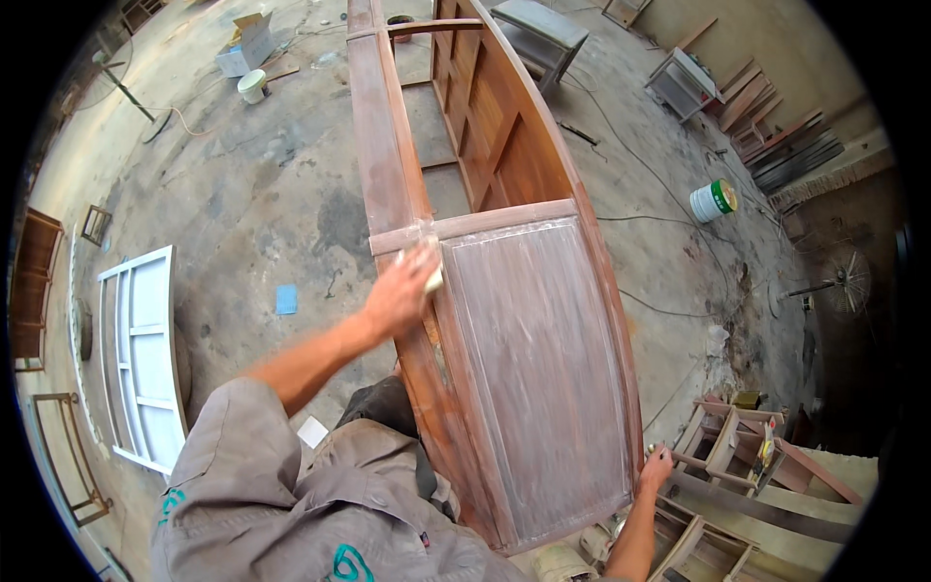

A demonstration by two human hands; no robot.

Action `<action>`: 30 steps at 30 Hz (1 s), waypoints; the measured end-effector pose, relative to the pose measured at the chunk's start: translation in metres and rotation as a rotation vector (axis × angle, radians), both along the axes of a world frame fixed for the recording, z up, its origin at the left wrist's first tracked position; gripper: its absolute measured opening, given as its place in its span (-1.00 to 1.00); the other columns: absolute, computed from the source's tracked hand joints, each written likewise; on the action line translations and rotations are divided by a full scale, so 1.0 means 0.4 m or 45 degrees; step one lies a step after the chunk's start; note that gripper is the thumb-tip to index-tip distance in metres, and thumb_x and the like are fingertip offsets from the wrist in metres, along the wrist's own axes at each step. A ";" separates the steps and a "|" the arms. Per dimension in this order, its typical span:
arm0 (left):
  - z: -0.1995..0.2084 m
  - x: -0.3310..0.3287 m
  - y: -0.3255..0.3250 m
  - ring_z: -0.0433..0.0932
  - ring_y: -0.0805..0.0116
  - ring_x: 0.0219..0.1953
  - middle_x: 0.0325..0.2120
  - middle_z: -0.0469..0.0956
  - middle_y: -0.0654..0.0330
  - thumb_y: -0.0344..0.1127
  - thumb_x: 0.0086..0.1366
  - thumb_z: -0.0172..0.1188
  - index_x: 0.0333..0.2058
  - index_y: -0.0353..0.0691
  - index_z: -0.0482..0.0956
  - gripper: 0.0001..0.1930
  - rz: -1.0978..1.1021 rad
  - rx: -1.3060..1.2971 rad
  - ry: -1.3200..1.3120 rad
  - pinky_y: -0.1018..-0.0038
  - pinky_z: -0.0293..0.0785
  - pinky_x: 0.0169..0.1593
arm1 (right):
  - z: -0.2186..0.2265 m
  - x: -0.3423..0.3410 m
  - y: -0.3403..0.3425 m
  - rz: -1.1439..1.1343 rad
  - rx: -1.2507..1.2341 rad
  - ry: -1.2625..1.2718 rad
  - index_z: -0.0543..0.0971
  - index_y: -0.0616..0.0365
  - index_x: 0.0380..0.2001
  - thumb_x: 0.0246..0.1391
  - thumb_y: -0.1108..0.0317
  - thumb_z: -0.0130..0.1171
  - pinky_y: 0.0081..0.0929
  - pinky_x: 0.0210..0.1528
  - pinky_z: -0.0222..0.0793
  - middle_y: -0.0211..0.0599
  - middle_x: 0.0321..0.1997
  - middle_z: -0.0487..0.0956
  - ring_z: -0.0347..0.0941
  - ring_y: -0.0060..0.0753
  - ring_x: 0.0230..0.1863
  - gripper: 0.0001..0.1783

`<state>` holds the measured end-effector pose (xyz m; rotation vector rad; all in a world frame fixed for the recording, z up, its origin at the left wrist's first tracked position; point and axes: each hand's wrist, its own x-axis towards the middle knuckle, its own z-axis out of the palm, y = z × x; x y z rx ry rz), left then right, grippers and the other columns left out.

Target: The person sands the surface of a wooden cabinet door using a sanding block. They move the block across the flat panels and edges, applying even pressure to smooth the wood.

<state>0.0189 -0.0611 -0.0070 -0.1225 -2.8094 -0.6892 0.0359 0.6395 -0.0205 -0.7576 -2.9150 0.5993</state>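
A long reddish-brown wooden cabinet frame (pixel 465 388) lies before me, its near panel (pixel 538 359) streaked with whitish dust. My left hand (pixel 400 286), blurred by motion, presses a pale piece of sandpaper (pixel 433 279) onto the frame's left side, just below the crossbar (pixel 475 222). Its fingers are closed over the sandpaper. Beyond that bar the frame is open, and the glossy brown inner side (pixel 509 126) shows. By the near right edge, my right hand (pixel 657 469) is closed with curled fingers; what it grips, if anything, is hidden.
On the concrete floor at left stand a white slatted frame (pixel 145 354) and a blue sheet (pixel 285 299). A white bucket (pixel 252 87) and box (pixel 246 48) are far left. Right are a paint pail (pixel 713 201), cables, a fan (pixel 842 281) and unfinished wooden frames (pixel 722 441).
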 end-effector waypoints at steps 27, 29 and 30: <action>-0.011 0.033 0.032 0.26 -0.11 0.43 0.35 0.33 -0.18 -0.48 0.14 0.17 0.31 -0.37 0.38 -0.32 0.131 0.115 -0.171 0.06 0.18 0.49 | 0.001 -0.003 -0.013 0.015 -0.103 0.030 0.61 0.36 -0.27 0.42 0.08 0.03 -0.23 -0.20 0.42 -0.10 -0.39 0.65 0.53 -0.29 -0.35 -0.53; -0.010 0.011 0.034 0.23 -0.16 0.43 0.33 0.33 -0.24 -0.49 0.13 0.16 0.30 -0.39 0.37 -0.32 0.091 0.064 0.005 0.08 0.18 0.49 | -0.006 -0.011 -0.004 0.032 -0.102 0.057 0.60 0.36 -0.29 0.41 0.07 0.03 -0.22 -0.22 0.41 -0.09 -0.41 0.64 0.52 -0.27 -0.37 -0.52; -0.006 0.051 0.084 0.23 -0.17 0.43 0.33 0.32 -0.26 -0.49 0.13 0.15 0.28 -0.40 0.38 -0.34 0.037 0.034 -0.067 0.07 0.17 0.50 | -0.014 0.000 0.009 0.010 -0.114 0.054 0.60 0.36 -0.29 0.41 0.07 0.04 -0.21 -0.22 0.41 -0.08 -0.41 0.64 0.52 -0.26 -0.37 -0.52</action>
